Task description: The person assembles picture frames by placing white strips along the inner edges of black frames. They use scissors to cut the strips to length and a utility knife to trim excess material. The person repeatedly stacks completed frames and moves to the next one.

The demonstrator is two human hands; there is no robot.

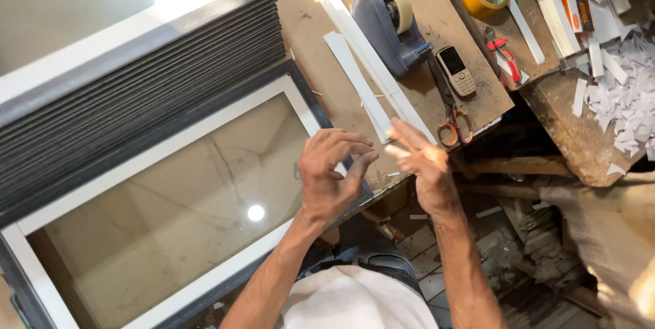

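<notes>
A tall stack of dark frames (136, 63) fills the far left of the bench, and in front of it lies a single glazed frame (170, 213) with a white inner border, its near right corner under the person's hands. The brown table (321, 90) runs to the right, where long white strips (361, 76) lie slanting from the far side down toward the hands. Beyond them sits a grey tape dispenser (390, 22), then a small phone (456, 69) and orange-handled scissors (452, 121) at the table's right edge. A heap of white paper scraps (628, 90) covers the far right bench. The left hand (331, 175) hovers over the frame's corner, fingers curled loosely and gripping nothing. The right hand (423, 162) is just beside it, fingers spread and slack, empty, its fingertips near the strips' near ends.
</notes>
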